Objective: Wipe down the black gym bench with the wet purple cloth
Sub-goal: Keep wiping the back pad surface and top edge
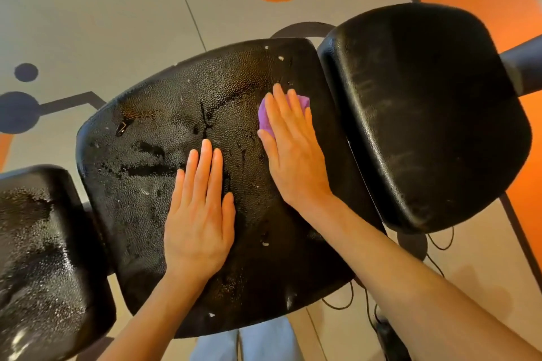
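The black gym bench fills the view as three pads. Its middle pad [140, 161] is beaded with water and has small tears. My right hand [293, 143] lies flat on the purple cloth [303, 101], pressing it onto the far right part of that pad; only the cloth's edges show past my fingers. On the centre of the same pad rests my left hand [199, 214], palm down, fingers together, holding nothing.
A drier black pad [425, 114] sits to the right, with a black bar [525, 64] beyond it. A wet pad [44, 258] is at the left. Below lies grey floor with orange and dark shapes. Thin black cables [372, 308] trail under the bench near my legs.
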`<state>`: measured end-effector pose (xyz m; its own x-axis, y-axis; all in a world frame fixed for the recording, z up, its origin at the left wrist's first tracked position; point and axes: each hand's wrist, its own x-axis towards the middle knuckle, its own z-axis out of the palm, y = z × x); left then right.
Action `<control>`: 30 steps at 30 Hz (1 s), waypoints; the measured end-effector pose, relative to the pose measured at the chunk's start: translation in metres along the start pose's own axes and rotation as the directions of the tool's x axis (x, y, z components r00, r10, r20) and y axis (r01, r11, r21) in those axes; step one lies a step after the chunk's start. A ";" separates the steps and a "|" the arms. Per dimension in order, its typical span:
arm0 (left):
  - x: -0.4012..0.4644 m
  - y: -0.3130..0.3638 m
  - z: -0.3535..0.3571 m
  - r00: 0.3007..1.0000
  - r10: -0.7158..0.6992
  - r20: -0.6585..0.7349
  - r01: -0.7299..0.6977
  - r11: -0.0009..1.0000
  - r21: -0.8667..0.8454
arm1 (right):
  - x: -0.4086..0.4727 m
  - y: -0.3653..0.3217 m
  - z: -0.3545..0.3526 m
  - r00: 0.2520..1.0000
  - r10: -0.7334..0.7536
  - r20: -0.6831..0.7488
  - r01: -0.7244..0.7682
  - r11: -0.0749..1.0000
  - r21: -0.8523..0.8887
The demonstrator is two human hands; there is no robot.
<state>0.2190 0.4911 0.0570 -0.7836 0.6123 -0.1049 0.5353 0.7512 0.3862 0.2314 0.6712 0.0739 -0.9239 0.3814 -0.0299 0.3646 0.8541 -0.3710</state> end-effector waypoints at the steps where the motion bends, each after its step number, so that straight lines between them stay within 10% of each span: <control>1: 0.000 0.000 0.001 1.000 -0.005 0.000 0.005 1.000 -0.003 | -0.005 0.003 0.003 1.000 -0.015 0.004 0.015 1.000 0.008; 7: -0.002 0.002 -0.001 1.000 -0.011 -0.003 0.011 1.000 -0.030 | -0.090 0.032 -0.011 0.963 -0.204 0.178 0.195 0.979 0.068; 12: 0.000 -0.003 -0.006 1.000 0.014 -0.015 -0.016 0.987 -0.160 | 0.005 0.005 -0.001 0.992 -0.119 0.051 0.114 0.990 0.082; 17: 0.008 -0.040 -0.031 0.984 -0.137 -0.117 0.123 0.985 -0.120 | -0.092 0.038 -0.021 0.967 -0.164 0.197 0.139 0.981 0.132; 23: 0.020 -0.067 -0.027 0.960 -0.232 -0.158 0.226 0.972 -0.060 | 0.043 0.012 -0.003 0.976 0.212 -0.054 -0.199 0.962 0.186; 30: 0.022 -0.063 -0.026 0.953 -0.258 -0.157 0.258 0.966 -0.021 | -0.002 0.023 -0.007 0.997 0.038 0.073 -0.040 0.999 0.027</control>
<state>0.1598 0.4510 0.0543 -0.9348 0.3508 -0.0558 0.3079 0.8785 0.3653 0.2421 0.6924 0.0716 -0.9152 0.3871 -0.1117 0.3984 0.8283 -0.3940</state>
